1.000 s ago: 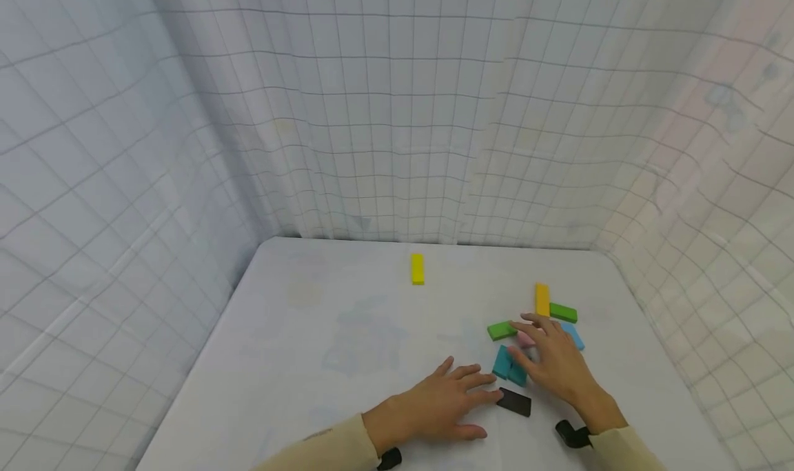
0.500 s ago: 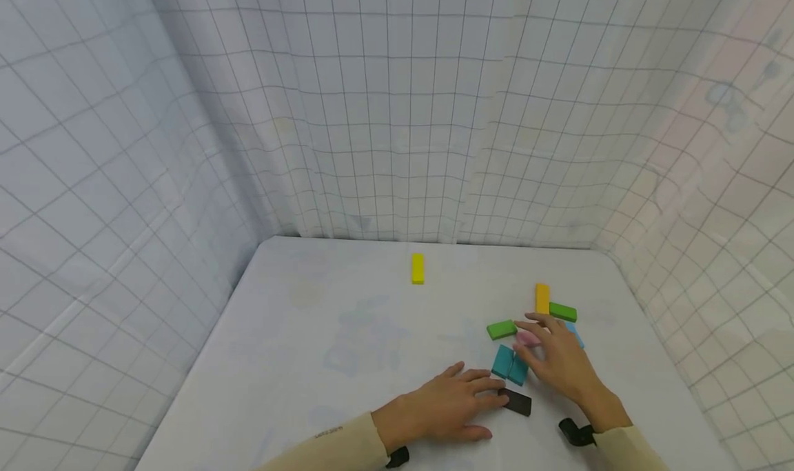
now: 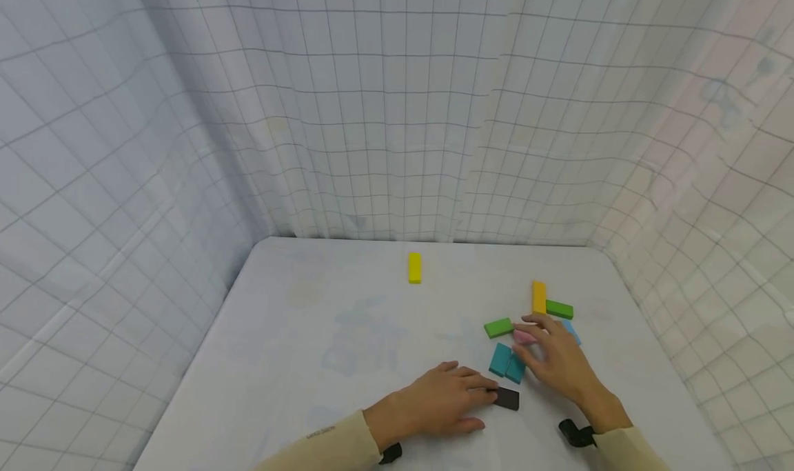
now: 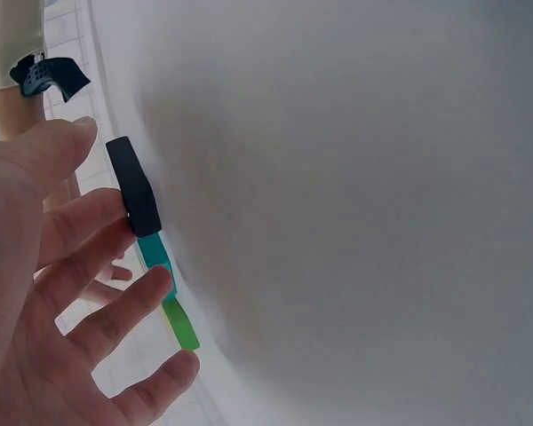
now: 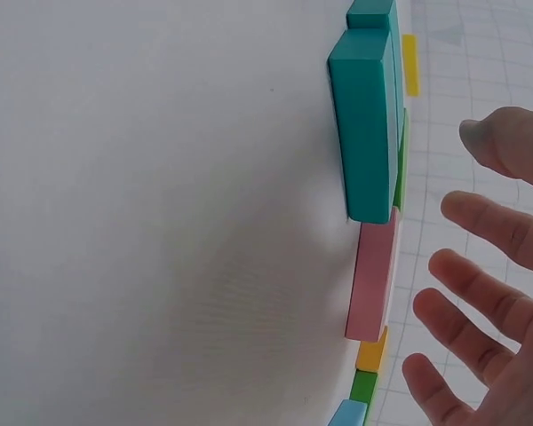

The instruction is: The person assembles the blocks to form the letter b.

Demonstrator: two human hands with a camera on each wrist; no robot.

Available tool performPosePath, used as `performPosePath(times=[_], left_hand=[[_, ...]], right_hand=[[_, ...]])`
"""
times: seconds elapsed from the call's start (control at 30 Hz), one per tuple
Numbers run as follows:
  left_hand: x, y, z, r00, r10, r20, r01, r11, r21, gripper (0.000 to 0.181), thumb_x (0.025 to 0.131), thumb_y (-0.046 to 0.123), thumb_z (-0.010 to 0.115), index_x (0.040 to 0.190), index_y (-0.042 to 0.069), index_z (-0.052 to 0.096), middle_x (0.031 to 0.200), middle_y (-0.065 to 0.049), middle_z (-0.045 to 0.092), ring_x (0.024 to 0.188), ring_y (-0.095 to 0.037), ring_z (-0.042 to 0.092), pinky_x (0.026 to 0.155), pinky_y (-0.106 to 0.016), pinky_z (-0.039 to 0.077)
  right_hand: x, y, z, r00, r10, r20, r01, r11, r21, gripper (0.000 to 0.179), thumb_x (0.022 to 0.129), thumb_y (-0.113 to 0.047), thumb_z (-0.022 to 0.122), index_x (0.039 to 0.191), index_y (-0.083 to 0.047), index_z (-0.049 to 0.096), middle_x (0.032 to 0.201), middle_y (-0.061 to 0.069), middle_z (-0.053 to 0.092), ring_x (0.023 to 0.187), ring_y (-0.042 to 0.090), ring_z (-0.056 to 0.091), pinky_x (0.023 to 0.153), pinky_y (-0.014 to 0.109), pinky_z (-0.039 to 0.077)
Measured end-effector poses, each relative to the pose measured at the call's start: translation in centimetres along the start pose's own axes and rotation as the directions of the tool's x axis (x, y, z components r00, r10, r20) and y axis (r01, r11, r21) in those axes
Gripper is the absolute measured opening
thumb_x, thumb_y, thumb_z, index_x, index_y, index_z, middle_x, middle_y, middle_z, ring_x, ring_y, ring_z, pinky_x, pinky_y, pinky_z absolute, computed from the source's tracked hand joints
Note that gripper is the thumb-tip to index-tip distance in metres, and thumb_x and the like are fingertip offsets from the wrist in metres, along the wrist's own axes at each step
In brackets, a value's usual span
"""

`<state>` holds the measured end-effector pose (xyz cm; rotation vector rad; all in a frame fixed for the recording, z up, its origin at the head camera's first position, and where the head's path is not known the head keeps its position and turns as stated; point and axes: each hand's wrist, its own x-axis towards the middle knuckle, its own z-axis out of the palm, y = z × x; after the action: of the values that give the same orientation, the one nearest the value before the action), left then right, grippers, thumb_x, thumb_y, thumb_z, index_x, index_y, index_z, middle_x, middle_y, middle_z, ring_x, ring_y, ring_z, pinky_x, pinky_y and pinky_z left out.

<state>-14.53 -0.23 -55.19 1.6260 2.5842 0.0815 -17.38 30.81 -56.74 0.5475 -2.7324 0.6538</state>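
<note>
My left hand point(image 3: 437, 400) lies palm down near the front of the table, its fingertips touching a black block point(image 3: 509, 398). In the left wrist view those fingers are spread and only loosely bent beside the black block point(image 4: 135, 186). My right hand point(image 3: 561, 361) hovers over the block group with relaxed, parted fingers and holds nothing. Beneath and beside it are a pink block point(image 3: 524, 336), partly covered, and two teal blocks point(image 3: 500, 359) side by side. The right wrist view shows a gap between its fingers and the pink block point(image 5: 371, 280).
A green block point(image 3: 499, 328) lies left of the pink one. Behind the right hand are an orange block point(image 3: 539, 297), another green block point(image 3: 560, 309) and a partly hidden light blue block point(image 3: 571, 331). A yellow block point(image 3: 415, 268) lies alone toward the back. Gridded white curtains point(image 3: 384, 112) enclose the table.
My left hand first moved right to the black block, then drew back slightly left, and the black block slid a little left with its fingers. The right hand has stayed nearly in place.
</note>
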Motion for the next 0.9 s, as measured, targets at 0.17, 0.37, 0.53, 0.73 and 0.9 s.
performPosePath(times=[0.17, 0.37, 0.53, 0.73, 0.9], left_hand=[[-0.8, -0.5, -0.2, 1.0, -0.01, -0.03, 0.01, 1.0, 0.006, 0.052, 0.12, 0.057, 0.06, 0.165, 0.032, 0.067, 0.174, 0.016, 0.06, 0.157, -0.01, 0.062, 0.128, -0.046, 0.057], [-1.7, -1.1, -0.4, 0.999, -0.015, -0.048, 0.016, 0.999, 0.029, 0.05, 0.121, 0.056, 0.06, 0.164, 0.032, 0.069, 0.171, 0.015, 0.064, 0.152, -0.01, 0.066, 0.126, -0.042, 0.058], [-2.5, -1.6, -0.5, 0.997, -0.016, -0.069, 0.019, 0.999, 0.039, 0.048, 0.121, 0.055, 0.06, 0.162, 0.033, 0.07, 0.169, 0.015, 0.065, 0.148, -0.009, 0.069, 0.123, -0.039, 0.06], [-3.7, -2.1, -0.7, 0.995, -0.037, -0.087, 0.041, 0.998, 0.041, 0.045, 0.12, 0.054, 0.063, 0.159, 0.033, 0.072, 0.167, 0.015, 0.067, 0.146, -0.009, 0.07, 0.12, -0.036, 0.061], [-4.4, -2.4, -1.0, 0.994, -0.079, -0.07, 0.081, 0.996, 0.034, 0.045, 0.12, 0.054, 0.065, 0.16, 0.034, 0.072, 0.166, 0.015, 0.067, 0.145, -0.01, 0.07, 0.121, -0.037, 0.06]], right_hand=[[-0.1, -0.2, 0.3, 0.998, -0.057, -0.02, 0.057, 0.998, 0.0, 0.042, 0.097, -0.02, 0.096, 0.137, -0.011, 0.085, 0.141, 0.009, 0.078, 0.13, 0.039, 0.074, 0.106, 0.067, 0.063], [0.0, -0.6, 0.3, 0.995, -0.1, -0.009, 0.1, 0.995, 0.0, 0.042, 0.093, -0.021, 0.1, 0.132, -0.016, 0.088, 0.135, -0.001, 0.08, 0.119, 0.025, 0.073, 0.101, 0.057, 0.064], [0.0, -1.1, 0.2, 0.993, -0.118, 0.002, 0.118, 0.993, 0.001, 0.041, 0.091, -0.022, 0.102, 0.13, -0.019, 0.089, 0.131, -0.003, 0.081, 0.113, 0.02, 0.074, 0.095, 0.05, 0.064], [-0.1, -1.7, 0.1, 0.995, -0.081, 0.062, 0.082, 0.997, -0.002, 0.033, 0.093, -0.027, 0.102, 0.123, -0.024, 0.091, 0.127, -0.006, 0.082, 0.116, 0.022, 0.075, 0.098, 0.053, 0.065], [-0.1, -1.6, 0.4, 0.994, -0.081, 0.075, 0.083, 0.996, -0.025, 0.03, 0.091, -0.026, 0.104, 0.118, -0.025, 0.092, 0.123, -0.007, 0.083, 0.114, 0.021, 0.074, 0.097, 0.051, 0.065]])
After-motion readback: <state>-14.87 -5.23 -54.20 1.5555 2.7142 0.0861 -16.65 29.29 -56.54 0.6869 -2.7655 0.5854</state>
